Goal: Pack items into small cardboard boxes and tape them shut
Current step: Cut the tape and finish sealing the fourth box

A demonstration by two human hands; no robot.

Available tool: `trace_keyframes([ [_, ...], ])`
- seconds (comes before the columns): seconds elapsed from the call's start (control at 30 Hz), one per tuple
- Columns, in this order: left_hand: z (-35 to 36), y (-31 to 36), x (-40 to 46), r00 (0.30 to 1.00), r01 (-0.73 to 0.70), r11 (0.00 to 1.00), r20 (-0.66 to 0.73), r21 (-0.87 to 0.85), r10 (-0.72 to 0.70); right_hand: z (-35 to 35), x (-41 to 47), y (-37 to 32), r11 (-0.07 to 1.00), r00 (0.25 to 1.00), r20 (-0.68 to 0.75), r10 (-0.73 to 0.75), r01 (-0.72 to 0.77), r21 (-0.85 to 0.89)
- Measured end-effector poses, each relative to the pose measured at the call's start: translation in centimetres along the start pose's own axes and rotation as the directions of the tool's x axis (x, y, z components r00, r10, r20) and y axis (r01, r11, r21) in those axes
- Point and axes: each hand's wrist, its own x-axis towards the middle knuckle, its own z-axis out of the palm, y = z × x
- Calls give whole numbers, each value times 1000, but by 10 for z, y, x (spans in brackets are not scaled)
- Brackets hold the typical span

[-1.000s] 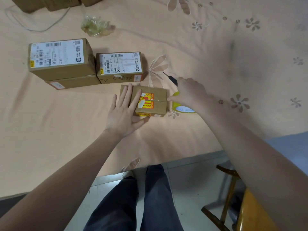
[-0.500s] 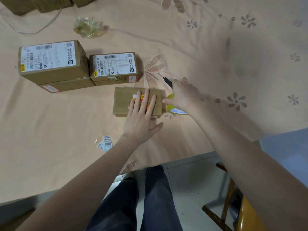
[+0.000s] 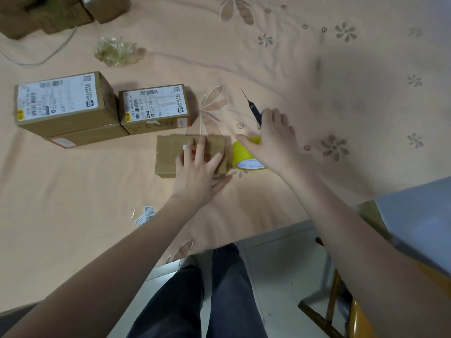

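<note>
A small brown cardboard box (image 3: 170,154) lies flat on the peach bedsheet (image 3: 73,203), with a red and yellow sticker partly hidden under my fingers. My left hand (image 3: 199,173) presses flat on the right half of its top, fingers straight. Just right of the box stands a yellow tape roll (image 3: 242,154). My right hand (image 3: 273,140) grips that roll, thumb over its near side. A thin dark pen-like tool (image 3: 252,109) sticks out past the knuckles of the same hand.
Two labelled parcels (image 3: 66,103) (image 3: 153,106) sit behind the small box, the left one stacked on a flatter box (image 3: 85,137). Crumpled clear plastic (image 3: 114,51), a white cable (image 3: 48,54) and more boxes (image 3: 48,13) lie farther back. Torn label scraps (image 3: 144,215) lie near the bed edge. A wooden chair (image 3: 341,313) stands at lower right.
My left hand slid from the box's left part to its right part, covering most of the sticker. The right hand stayed on the tape roll by the box's right end.
</note>
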Motion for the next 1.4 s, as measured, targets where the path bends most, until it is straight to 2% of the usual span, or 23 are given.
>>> trace_keyframes([
  [0.07,-7,-1,13,999,-31,999,-45,9,32,-6,-11,-4,997,995,-96,-4,11,71],
  [0.13,-9,-6,25,996,-92,995,7,-26,92,-12,-21,-7,961,992,-121,30,5,276],
  [0.27,-6,-16,39,986,-92,993,136,-77,101,-19,-36,-6,854,988,33,148,-144,499],
  [0.43,-14,-15,30,997,-52,961,45,-273,67,-19,-54,-5,722,964,249,96,-240,650],
  [0.6,-9,-12,15,995,-33,940,-101,-339,-1,-21,-65,-1,722,962,268,51,-221,656],
  [0.83,-13,-6,1,978,12,944,-191,-330,-79,-34,-69,-11,868,987,153,-47,-35,495],
  [0.97,-19,-3,1,976,11,943,-203,-334,-84,-35,-68,-25,912,983,172,-67,-10,411],
  [1.17,-17,0,-1,976,30,940,-194,-339,-101,-30,-66,-33,917,981,188,-53,-27,398],
  [1.4,-11,0,-2,980,125,910,-95,-396,-175,-16,-67,-33,936,959,271,-87,-14,353],
])
